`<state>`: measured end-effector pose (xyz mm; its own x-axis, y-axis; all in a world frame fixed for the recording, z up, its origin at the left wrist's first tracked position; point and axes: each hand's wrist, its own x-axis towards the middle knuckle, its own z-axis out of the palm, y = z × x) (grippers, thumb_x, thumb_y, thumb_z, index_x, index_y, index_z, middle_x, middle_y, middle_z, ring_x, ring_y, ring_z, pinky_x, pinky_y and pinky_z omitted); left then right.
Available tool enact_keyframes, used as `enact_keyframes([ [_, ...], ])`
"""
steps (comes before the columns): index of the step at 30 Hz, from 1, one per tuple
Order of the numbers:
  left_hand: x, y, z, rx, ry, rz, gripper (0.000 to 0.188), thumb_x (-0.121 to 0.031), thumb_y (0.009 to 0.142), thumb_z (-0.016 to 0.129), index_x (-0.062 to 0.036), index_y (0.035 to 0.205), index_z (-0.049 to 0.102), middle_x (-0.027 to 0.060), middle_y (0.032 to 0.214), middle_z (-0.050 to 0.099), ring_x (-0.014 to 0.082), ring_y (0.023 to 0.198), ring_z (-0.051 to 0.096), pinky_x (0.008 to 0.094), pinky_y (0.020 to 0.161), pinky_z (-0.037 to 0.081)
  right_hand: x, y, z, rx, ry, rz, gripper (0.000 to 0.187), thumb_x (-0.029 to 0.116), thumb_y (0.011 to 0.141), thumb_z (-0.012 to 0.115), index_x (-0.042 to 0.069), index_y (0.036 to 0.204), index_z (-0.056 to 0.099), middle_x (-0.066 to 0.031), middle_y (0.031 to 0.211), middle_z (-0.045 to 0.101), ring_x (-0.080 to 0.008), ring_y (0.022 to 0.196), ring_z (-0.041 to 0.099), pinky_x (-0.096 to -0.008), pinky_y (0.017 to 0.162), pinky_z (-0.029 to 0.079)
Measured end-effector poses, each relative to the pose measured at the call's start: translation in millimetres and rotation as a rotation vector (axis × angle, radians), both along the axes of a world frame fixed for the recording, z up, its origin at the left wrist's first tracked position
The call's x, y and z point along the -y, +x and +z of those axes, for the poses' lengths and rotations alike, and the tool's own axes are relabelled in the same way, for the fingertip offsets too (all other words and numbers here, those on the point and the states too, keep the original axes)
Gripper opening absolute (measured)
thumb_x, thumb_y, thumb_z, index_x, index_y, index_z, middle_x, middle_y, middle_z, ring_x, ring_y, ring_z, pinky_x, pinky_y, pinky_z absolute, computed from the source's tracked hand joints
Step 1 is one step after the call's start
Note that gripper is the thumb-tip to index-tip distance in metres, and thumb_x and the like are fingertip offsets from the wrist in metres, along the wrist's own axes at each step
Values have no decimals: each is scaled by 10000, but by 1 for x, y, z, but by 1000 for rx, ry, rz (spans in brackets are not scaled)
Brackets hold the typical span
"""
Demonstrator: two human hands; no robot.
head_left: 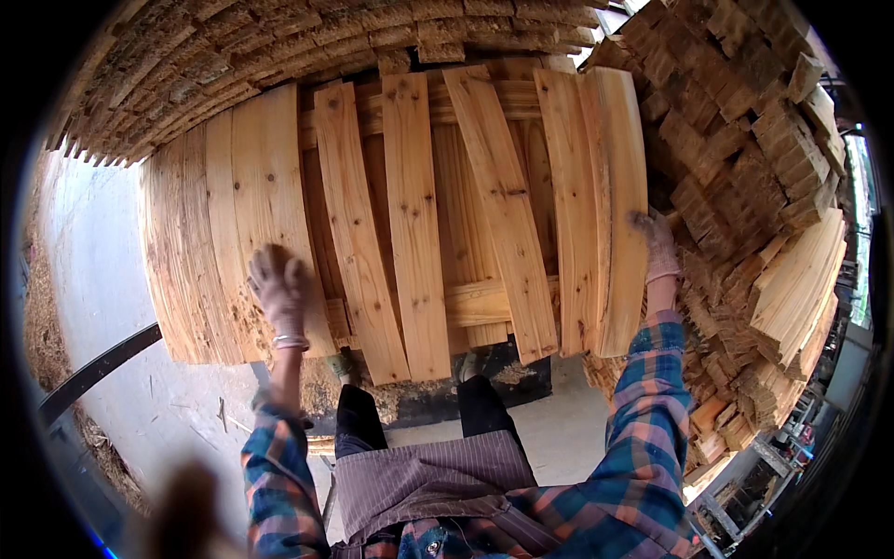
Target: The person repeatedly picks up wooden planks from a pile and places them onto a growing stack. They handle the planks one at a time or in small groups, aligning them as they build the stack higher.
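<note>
Several pale wooden boards with dark knots lie across a layer of boards in front of me. On the left, boards (251,177) sit edge to edge. My left hand (281,291), in a light glove, rests over them with its fingers apart. Three boards in the middle, such as the straight one (410,224) and a slanted one (503,210), lie with gaps between them. At the right end my right hand (659,244), also gloved, grips the outer long edge of a wooden board (619,214), its fingertips on the edge. The underside of that grip is hidden.
A tall stack of rough boards (372,33) runs along the far side. Piled board ends (726,168) rise close at the right, with more pale boards (796,289) there. A dark curved bar (98,373) is at left. Sawdust lies near my feet.
</note>
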<state>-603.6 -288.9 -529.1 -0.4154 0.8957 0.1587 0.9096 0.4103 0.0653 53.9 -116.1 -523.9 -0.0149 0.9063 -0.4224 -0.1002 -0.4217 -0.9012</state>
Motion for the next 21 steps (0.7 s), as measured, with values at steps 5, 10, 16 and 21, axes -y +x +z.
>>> enact_keyframes([
  [5,-8,17,-7,-88,-259,19,726,-587,939,340,-115,1484,259,211,1534,197,394,1425,141,520,1157,97,19,-33,9,21,39,-17,415,175,812,720,-12,1156,582,-132,907,673,-183,780,654,-241,684,566],
  [10,-2,10,-7,-61,-200,51,720,-588,921,381,-135,1473,289,216,1514,241,399,1419,157,534,1153,100,49,-161,23,-207,-13,-30,431,164,795,738,-35,1145,586,-140,902,680,-185,758,660,-219,665,570],
  [16,-2,10,-7,-59,-189,49,740,-608,920,362,-143,1487,260,218,1523,220,400,1418,159,544,1148,101,53,-201,-9,-13,10,163,390,301,902,639,-34,1098,597,-70,882,681,-105,760,619,-212,680,508],
  [21,-1,11,-10,-61,-148,26,723,-597,923,362,-125,1467,307,238,1508,243,434,1404,174,554,1141,108,55,-220,13,33,-77,14,289,10,901,521,-141,1148,506,-222,970,653,-211,793,646,-249,737,545],
])
